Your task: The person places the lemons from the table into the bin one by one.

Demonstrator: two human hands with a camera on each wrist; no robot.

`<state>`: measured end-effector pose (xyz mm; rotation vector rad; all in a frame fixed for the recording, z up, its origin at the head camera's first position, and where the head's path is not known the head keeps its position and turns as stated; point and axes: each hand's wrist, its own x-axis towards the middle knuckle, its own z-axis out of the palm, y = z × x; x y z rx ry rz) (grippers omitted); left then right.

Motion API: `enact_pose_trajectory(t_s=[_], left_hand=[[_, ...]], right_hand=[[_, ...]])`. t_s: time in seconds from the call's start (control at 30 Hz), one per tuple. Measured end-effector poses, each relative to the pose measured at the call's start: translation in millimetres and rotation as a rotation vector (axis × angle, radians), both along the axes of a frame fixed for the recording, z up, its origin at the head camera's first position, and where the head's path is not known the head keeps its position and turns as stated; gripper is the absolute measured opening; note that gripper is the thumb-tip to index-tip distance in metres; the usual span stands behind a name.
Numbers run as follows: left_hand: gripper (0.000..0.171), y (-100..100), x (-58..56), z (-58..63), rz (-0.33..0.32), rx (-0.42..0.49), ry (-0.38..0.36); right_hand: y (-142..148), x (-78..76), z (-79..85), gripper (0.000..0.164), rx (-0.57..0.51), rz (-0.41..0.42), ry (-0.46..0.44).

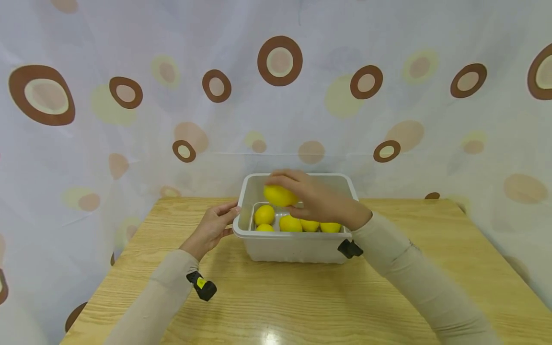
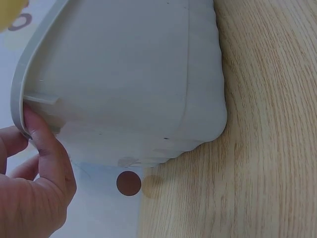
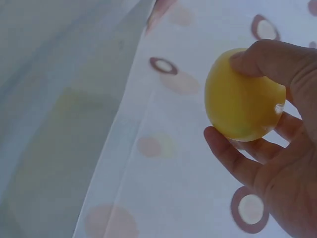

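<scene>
A light grey plastic tub [image 1: 297, 250] stands on the wooden table, with several yellow lemons [image 1: 264, 215] on its floor. My left hand [image 1: 212, 226] grips the tub's left rim; the left wrist view shows its fingers [image 2: 47, 141] under the rim's edge. Above the tub's opening, my right hand [image 1: 322, 200] holds one lemon [image 1: 279, 195]. In the right wrist view the thumb lies across this smooth lemon [image 3: 242, 99], with fingers on its other side. The right forearm and hand hide part of the tub's right interior.
The wooden table [image 1: 267, 297] reaches back to a pale curtain [image 1: 302, 120] with brown ring patterns, hanging close behind the tub. Black wrist cameras sit on both sleeves, the right one [image 1: 350, 248] near the tub's front right corner.
</scene>
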<state>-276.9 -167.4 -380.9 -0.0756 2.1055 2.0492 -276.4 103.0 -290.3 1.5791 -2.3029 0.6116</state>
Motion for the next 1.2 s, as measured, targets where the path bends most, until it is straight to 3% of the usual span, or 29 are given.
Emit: enact_pose_trajectory(t_s=[0.27, 0.67, 0.9, 1.1, 1.2], left_hand=[[0.044, -1, -2.1, 0.0, 0.011, -0.016, -0.005], [0.044, -1, -1.4, 1.5, 0.01, -0.02, -0.012], [0.045, -1, -1.1, 2.1, -0.009, -0.008, 0.0], [0.045, -1, -0.8, 2.3, -0.001, -0.002, -0.003], [0.045, -2, -0.6, 1.3, -0.002, -0.005, -0.005]], right_hand=[[4, -38.6, 1.1, 0.06, 0.119, -0.099, -0.03], [10, -81.2, -18.1, 0.056, 0.295, -0.237, -0.104], [11, -91.5, -40.4, 0.058, 0.416, -0.287, -0.199], [9, -92.4, -57.4, 0.055, 0.403, -0.268, -0.28], [7, -94.0, -64.0, 0.053, 0.421, -0.288, -0.277]])
